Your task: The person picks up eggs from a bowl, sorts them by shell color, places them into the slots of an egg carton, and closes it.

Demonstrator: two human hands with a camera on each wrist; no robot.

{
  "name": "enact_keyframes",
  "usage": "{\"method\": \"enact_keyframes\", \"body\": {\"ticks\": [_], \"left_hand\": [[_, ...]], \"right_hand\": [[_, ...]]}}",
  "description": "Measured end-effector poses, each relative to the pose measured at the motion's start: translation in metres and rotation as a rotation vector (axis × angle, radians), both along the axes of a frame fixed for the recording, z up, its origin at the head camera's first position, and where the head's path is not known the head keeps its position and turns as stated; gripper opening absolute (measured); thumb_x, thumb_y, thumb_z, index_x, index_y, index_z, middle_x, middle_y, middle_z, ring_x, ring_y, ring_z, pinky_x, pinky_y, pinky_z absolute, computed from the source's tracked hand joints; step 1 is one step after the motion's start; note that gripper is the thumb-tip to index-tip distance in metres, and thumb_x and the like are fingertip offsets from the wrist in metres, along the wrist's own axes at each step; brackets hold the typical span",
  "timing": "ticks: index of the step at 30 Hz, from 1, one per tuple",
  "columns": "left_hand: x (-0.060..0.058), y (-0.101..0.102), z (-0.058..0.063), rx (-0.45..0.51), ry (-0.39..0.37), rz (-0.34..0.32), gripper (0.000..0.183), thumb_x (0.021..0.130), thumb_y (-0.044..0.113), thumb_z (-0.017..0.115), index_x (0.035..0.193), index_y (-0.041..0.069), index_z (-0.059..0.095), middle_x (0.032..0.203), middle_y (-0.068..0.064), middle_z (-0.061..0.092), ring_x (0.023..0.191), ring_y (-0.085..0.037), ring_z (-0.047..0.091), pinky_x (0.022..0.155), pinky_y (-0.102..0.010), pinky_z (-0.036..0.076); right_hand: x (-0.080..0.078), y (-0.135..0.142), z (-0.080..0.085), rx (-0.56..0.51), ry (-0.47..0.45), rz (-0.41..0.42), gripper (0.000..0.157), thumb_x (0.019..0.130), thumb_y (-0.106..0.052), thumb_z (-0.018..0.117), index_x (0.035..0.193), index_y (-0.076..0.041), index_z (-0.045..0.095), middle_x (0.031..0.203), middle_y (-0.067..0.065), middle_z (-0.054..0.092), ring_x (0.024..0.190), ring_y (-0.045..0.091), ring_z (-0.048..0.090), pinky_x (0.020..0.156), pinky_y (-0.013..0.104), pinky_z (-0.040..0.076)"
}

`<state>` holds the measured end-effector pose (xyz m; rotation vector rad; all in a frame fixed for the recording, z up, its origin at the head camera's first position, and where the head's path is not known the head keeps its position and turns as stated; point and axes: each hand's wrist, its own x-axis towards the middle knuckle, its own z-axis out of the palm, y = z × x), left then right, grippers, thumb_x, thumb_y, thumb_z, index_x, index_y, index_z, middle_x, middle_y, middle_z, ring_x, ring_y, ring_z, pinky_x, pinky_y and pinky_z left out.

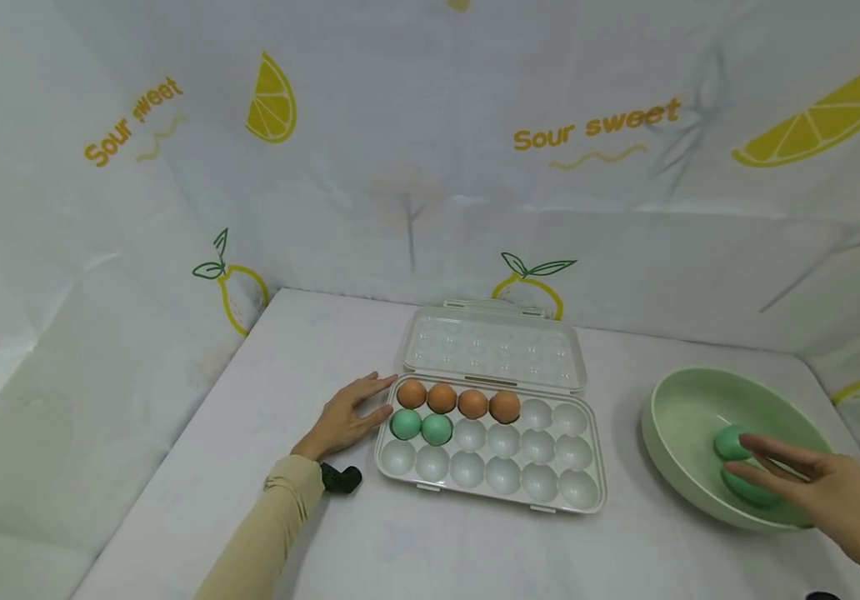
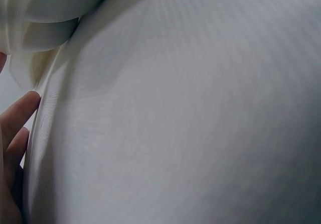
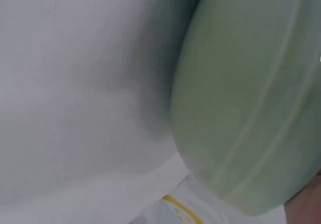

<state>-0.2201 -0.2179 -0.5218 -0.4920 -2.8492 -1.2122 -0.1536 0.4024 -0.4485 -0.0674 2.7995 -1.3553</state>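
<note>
An egg tray lies open on the table, with several brown eggs along its back row and two green eggs at the left of its middle row. My left hand rests at the tray's left edge, fingers stretched out toward the rim. Over the right part of a pale green bowl reaches my right hand. Its extended fingertips overlap two green eggs, one farther back and one nearer, partly hiding both. The right wrist view is mostly the bowl's outer wall.
The tray's clear lid is folded back behind it, close to the printed cloth backdrop. White cloth covers the table. A dark wrist-worn object sits beside the left cuff.
</note>
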Motion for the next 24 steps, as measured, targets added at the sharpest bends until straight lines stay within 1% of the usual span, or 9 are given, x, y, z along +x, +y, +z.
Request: {"method": "enact_keyframes", "body": {"ticks": [9, 11, 13, 16, 17, 18, 20, 22, 24], "left_hand": [[0.001, 0.001, 0.0, -0.008, -0.01, 0.006, 0.054, 0.098, 0.032, 0.07, 0.149, 0.023, 0.055, 0.156, -0.011, 0.051, 0.153, -0.037, 0.037, 0.126, -0.063, 0.027], [0.0, 0.001, -0.001, -0.013, -0.012, 0.008, 0.055, 0.098, 0.033, 0.069, 0.149, 0.023, 0.055, 0.157, -0.011, 0.051, 0.153, -0.037, 0.037, 0.125, -0.063, 0.028], [0.0, 0.001, -0.001, -0.016, -0.011, 0.01, 0.055, 0.098, 0.033, 0.069, 0.149, 0.023, 0.055, 0.156, -0.011, 0.051, 0.153, -0.037, 0.037, 0.125, -0.064, 0.028], [0.0, 0.001, -0.001, -0.022, -0.004, 0.01, 0.055, 0.098, 0.033, 0.069, 0.149, 0.023, 0.055, 0.156, -0.011, 0.051, 0.152, -0.038, 0.038, 0.125, -0.064, 0.028], [0.0, 0.001, -0.001, -0.022, -0.001, 0.01, 0.055, 0.098, 0.033, 0.069, 0.149, 0.023, 0.055, 0.156, -0.011, 0.051, 0.152, -0.038, 0.038, 0.124, -0.065, 0.028], [0.0, 0.001, -0.001, -0.021, 0.001, 0.009, 0.055, 0.098, 0.033, 0.07, 0.149, 0.023, 0.055, 0.156, -0.011, 0.051, 0.152, -0.038, 0.038, 0.124, -0.065, 0.029], [0.0, 0.001, 0.0, -0.021, 0.002, 0.007, 0.055, 0.098, 0.033, 0.069, 0.149, 0.023, 0.055, 0.156, -0.012, 0.051, 0.152, -0.038, 0.038, 0.124, -0.065, 0.029], [0.0, 0.001, 0.0, -0.018, 0.0, 0.008, 0.055, 0.098, 0.033, 0.07, 0.149, 0.023, 0.055, 0.156, -0.011, 0.051, 0.152, -0.037, 0.038, 0.124, -0.065, 0.029], [0.0, 0.001, -0.001, -0.016, -0.004, 0.01, 0.054, 0.098, 0.033, 0.07, 0.149, 0.023, 0.055, 0.156, -0.011, 0.051, 0.152, -0.037, 0.038, 0.124, -0.064, 0.029]], "right_hand": [[-0.01, 0.009, -0.005, 0.218, -0.048, 0.005, 0.049, 0.087, -0.028, 0.084, 0.125, 0.001, 0.071, 0.103, -0.05, 0.048, 0.089, -0.029, 0.053, 0.064, -0.004, 0.037], [-0.013, 0.008, -0.004, 0.287, -0.073, 0.018, 0.054, 0.086, -0.034, 0.083, 0.127, -0.001, 0.071, 0.114, -0.034, 0.063, 0.087, -0.031, 0.049, 0.071, 0.011, 0.053], [-0.016, 0.008, -0.004, 0.34, -0.061, 0.024, 0.055, 0.083, -0.035, 0.086, 0.124, 0.0, 0.072, 0.123, -0.005, 0.073, 0.086, -0.032, 0.043, 0.069, 0.014, 0.053], [-0.019, 0.005, -0.005, 0.402, -0.005, 0.062, 0.059, 0.077, -0.033, 0.091, 0.119, 0.004, 0.073, 0.127, 0.04, 0.062, 0.087, -0.033, 0.033, 0.067, 0.018, 0.054], [-0.02, 0.003, -0.005, 0.425, 0.012, 0.077, 0.059, 0.074, -0.032, 0.093, 0.116, 0.005, 0.074, 0.122, 0.04, 0.065, 0.085, -0.031, 0.033, 0.064, 0.012, 0.047], [-0.021, 0.001, -0.006, 0.446, 0.025, 0.093, 0.059, 0.071, -0.03, 0.094, 0.114, 0.005, 0.075, 0.117, 0.041, 0.066, 0.085, -0.026, 0.045, 0.062, 0.009, 0.043], [-0.023, -0.001, -0.007, 0.486, 0.049, 0.132, 0.059, 0.066, -0.027, 0.096, 0.11, 0.006, 0.076, 0.11, 0.038, 0.07, 0.084, -0.024, 0.046, 0.062, 0.013, 0.049], [-0.024, -0.004, -0.007, 0.511, 0.026, 0.168, 0.059, 0.065, -0.025, 0.097, 0.11, 0.007, 0.075, 0.108, 0.037, 0.071, 0.083, -0.003, 0.067, 0.064, 0.019, 0.057], [-0.025, -0.005, -0.007, 0.513, -0.007, 0.193, 0.061, 0.066, -0.023, 0.096, 0.112, 0.008, 0.074, 0.11, 0.039, 0.069, 0.093, 0.025, 0.075, 0.067, 0.028, 0.062]]}}
